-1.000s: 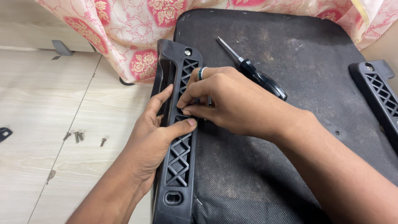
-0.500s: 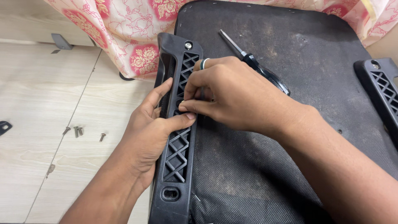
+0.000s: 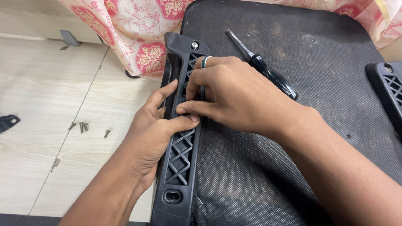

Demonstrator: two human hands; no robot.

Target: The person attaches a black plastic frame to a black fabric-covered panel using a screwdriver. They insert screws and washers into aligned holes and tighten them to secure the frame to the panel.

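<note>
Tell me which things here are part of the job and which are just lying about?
In use: left hand, right hand, black lattice armrest, seat underside.

Lying about: screwdriver, loose screws, second armrest, floral cloth, small black bracket.

A single head-worn camera looks steeply down and slightly forward from above the person's own arms, which enter from the bottom edge. It sits close: the left hand and right hand fill the centre, over the black lattice arm piece along the dark seat pad. The left third takes in pale floor; the top edge catches floral cloth. No second view overlaps
</note>
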